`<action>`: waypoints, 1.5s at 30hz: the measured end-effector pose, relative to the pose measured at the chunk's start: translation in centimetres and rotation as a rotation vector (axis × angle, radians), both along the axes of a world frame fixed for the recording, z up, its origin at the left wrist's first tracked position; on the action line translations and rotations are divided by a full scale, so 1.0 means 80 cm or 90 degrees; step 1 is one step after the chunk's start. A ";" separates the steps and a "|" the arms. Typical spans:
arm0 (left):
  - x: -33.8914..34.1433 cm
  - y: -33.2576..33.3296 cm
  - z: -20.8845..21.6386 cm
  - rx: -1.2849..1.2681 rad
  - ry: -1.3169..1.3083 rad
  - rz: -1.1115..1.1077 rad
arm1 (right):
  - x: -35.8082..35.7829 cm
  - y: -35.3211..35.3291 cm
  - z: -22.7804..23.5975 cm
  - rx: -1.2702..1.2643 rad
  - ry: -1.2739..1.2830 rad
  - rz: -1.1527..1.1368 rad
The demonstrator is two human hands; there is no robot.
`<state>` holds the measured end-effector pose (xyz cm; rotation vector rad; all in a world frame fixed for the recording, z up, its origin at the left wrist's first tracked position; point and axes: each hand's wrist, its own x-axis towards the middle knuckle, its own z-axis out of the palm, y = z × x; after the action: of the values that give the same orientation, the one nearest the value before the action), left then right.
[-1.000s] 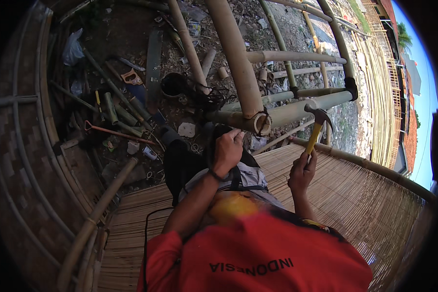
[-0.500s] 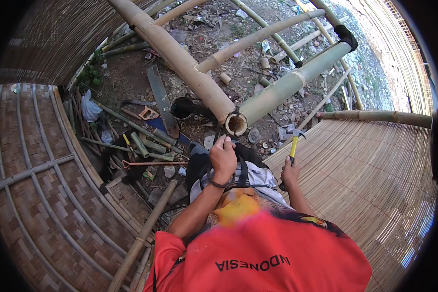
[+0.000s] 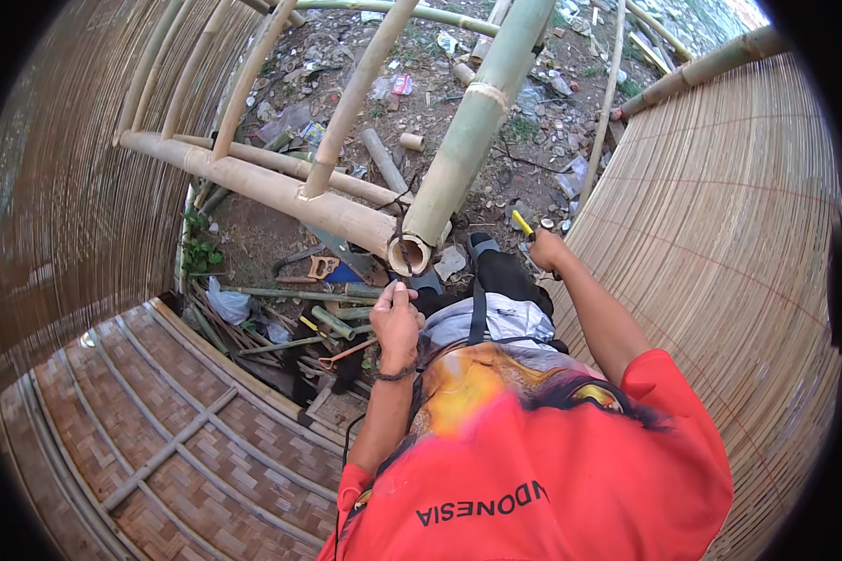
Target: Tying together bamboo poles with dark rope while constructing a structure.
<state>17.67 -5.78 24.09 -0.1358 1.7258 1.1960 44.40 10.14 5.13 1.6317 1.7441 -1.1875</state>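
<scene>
Just past the tips of the left hand [image 3: 398, 329], an open bamboo end [image 3: 424, 257] is seen at the corner where a pale bamboo pole [image 3: 262, 187] and a green bamboo pole [image 3: 463, 140] meet. The left fingers are pressed together at the tips, close to the round hole; what is pinched there, if anything, cannot be told. The pale pole is stretched up to the left, and the green one up to the right, away from the body. By the right hand [image 3: 550, 252], farther from the corner, a yellow hammer [image 3: 522, 223] is held with the fingers curled around it; its head cannot be made out. On the ground, a wood-handled saw [image 3: 324, 268] and a plastic bag [image 3: 227, 304] are seen.
</scene>
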 end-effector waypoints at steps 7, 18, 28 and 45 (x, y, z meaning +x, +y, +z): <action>-0.004 0.001 0.004 -0.031 0.037 -0.046 | -0.032 -0.016 -0.020 -0.114 0.124 -0.250; -0.015 -0.025 -0.022 -0.008 0.003 -0.065 | -0.042 0.007 -0.033 -0.192 0.230 -0.344; 0.001 -0.013 -0.008 0.033 0.011 0.016 | -0.035 0.014 -0.051 -0.012 0.350 -0.611; -0.033 -0.032 -0.011 0.044 -0.035 -0.024 | -0.020 -0.022 -0.053 0.032 0.362 -0.760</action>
<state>15.06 -8.31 23.20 -0.0926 1.6296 1.2120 42.76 8.39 0.86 2.6532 0.9084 -2.2864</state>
